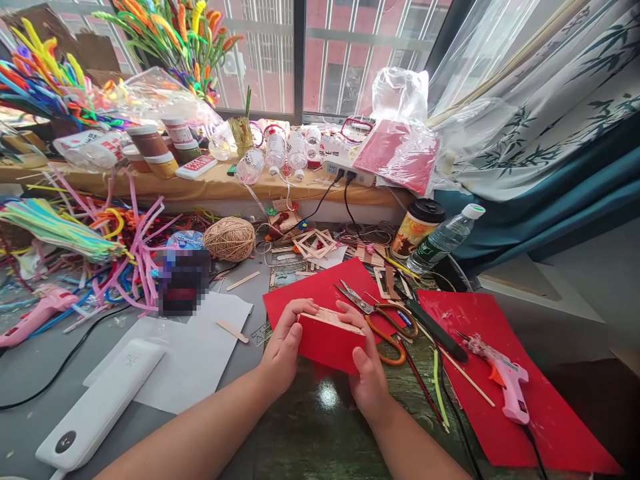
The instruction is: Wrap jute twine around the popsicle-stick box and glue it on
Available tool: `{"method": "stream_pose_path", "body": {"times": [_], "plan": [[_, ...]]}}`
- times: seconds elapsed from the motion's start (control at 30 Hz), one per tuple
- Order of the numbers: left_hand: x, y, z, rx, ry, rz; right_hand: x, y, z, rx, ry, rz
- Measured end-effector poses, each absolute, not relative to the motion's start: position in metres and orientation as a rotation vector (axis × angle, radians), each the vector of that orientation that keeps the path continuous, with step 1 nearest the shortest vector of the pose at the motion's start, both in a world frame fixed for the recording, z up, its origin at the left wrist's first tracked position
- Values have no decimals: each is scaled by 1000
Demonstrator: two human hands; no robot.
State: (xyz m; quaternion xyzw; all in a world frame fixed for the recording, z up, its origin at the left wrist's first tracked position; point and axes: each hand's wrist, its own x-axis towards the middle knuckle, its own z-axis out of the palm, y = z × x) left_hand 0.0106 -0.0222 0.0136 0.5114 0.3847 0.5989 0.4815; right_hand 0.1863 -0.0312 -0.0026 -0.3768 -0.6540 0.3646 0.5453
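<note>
Both my hands hold a small box-like piece covered in red paper [330, 343], with pale wooden sticks showing along its top edge. My left hand [284, 347] grips its left end, fingers curled over the top. My right hand [369, 373] clasps the right end, thumb pressed on the red front face. The piece is raised just above a red paper sheet [320, 290] on the table. Orange-handled scissors [380, 317] lie right behind my right hand.
A pink glue gun [503, 377] rests on a second red sheet [525, 413] at right. A white power bank [95, 407], white paper [200, 353], twine ball [230, 239], pipe cleaners [100, 233], a cup [417, 229] and a water bottle [445, 239] crowd the table.
</note>
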Motion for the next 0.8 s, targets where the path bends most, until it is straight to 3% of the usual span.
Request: {"method": "stream_pose_path", "body": {"times": [0.17,0.8], "plan": [[13,-26,15,1283,941,1461,184,-32,-7,-831,-1289,1143],[6,-23,17,1463,763,1364,186,-33,0,-786,-1237,1083]]}}
